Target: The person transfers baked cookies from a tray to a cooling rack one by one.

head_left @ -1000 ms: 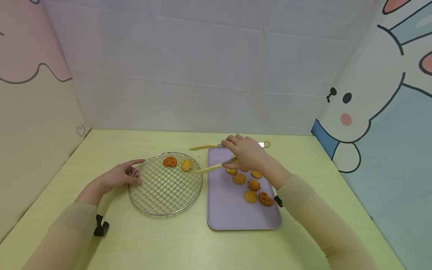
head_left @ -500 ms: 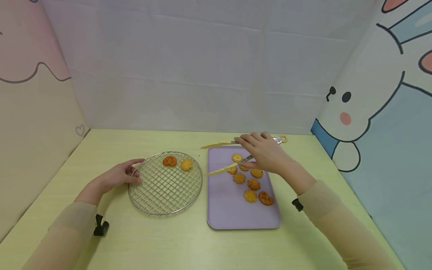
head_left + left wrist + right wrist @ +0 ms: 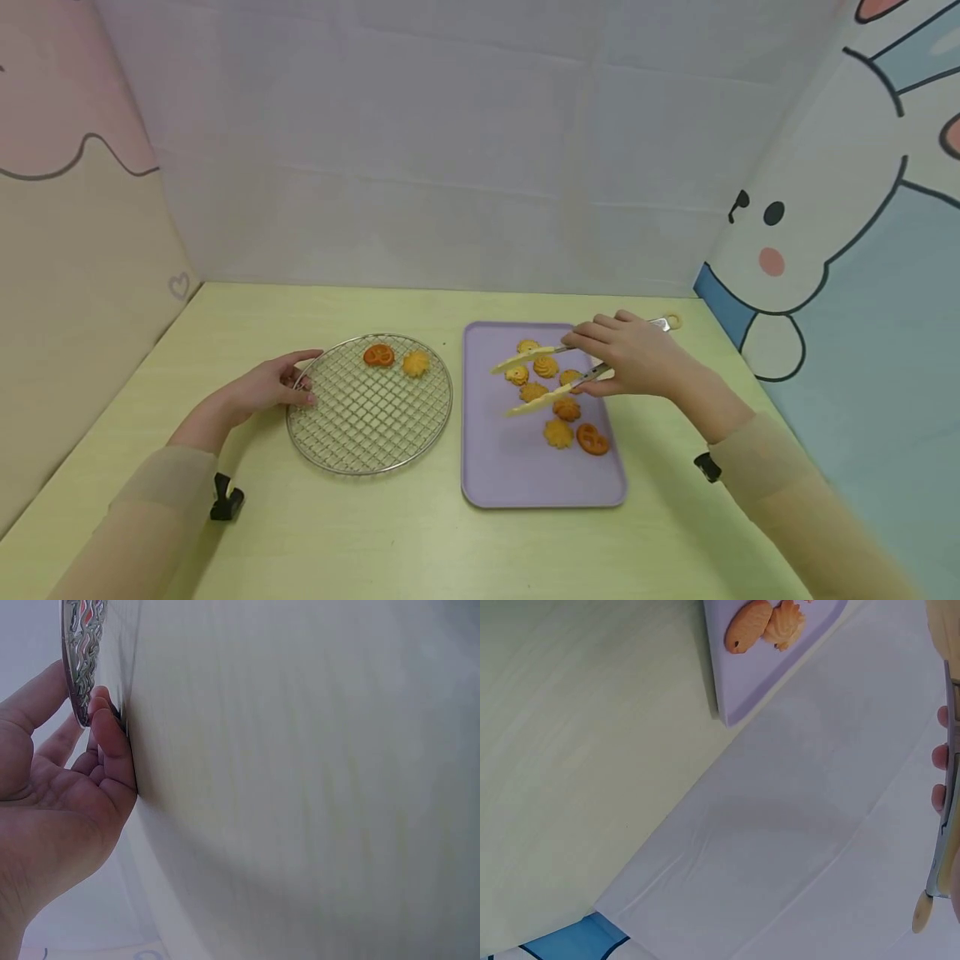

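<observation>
My left hand [image 3: 262,390] pinches the left rim of a round wire rack [image 3: 369,412], thumb on top. In the left wrist view, fingers curl under the rack's edge [image 3: 69,682], which is raised off the table. A pretzel-shaped cookie [image 3: 378,355] and a flower-shaped cookie [image 3: 416,363] lie at the rack's far side. My right hand [image 3: 633,357] holds tongs [image 3: 542,402] with cream tips, spread apart over the purple tray [image 3: 510,475]. Nothing is between the tips. Several yellow cookies [image 3: 558,433] and a brown pretzel cookie [image 3: 592,439] lie beneath and near them.
The pale wooden table [image 3: 360,533] runs back to a white wall covering [image 3: 450,167]. A cartoon rabbit panel [image 3: 840,250] stands on the right and a pink and cream panel [image 3: 82,267] on the left. The rack and tray lie side by side with a narrow gap.
My right hand has drawn the tongs rightward and then lower, from beside the rack to over the tray's cookies. The tips have come somewhat closer together. My left hand and the rack have stayed put.
</observation>
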A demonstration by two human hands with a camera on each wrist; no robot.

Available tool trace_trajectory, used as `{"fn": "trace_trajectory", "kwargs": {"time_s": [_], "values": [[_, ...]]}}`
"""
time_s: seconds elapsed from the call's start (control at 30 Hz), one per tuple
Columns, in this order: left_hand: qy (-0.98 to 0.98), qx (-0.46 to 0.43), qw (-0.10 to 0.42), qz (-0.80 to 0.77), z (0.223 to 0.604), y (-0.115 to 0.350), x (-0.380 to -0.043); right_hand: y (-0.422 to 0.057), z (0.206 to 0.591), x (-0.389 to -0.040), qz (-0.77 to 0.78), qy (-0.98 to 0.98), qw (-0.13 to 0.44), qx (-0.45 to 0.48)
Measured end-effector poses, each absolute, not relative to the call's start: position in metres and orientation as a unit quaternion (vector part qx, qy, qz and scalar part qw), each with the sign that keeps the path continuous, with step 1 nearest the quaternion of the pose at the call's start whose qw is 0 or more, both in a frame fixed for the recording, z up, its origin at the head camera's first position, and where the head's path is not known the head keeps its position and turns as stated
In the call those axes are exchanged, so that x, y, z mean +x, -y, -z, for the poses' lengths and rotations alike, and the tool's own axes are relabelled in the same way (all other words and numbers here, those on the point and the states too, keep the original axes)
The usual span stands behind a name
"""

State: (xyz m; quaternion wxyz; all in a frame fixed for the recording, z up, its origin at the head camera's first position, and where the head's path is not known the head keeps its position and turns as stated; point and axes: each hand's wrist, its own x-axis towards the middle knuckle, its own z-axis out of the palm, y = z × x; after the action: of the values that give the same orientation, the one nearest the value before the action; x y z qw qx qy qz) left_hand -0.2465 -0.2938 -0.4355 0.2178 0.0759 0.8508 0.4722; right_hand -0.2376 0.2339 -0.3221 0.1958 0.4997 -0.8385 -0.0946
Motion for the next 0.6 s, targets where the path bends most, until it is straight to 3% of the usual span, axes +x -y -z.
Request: {"fn": "trace_trajectory", "kwargs": {"time_s": [0.6], "values": [[-0.862, 0.08, 0.211, -0.454, 0.431, 0.293, -0.245, -0.277, 0.315, -0.226, 0.098, 0.835, 0.157, 0.518]]}}
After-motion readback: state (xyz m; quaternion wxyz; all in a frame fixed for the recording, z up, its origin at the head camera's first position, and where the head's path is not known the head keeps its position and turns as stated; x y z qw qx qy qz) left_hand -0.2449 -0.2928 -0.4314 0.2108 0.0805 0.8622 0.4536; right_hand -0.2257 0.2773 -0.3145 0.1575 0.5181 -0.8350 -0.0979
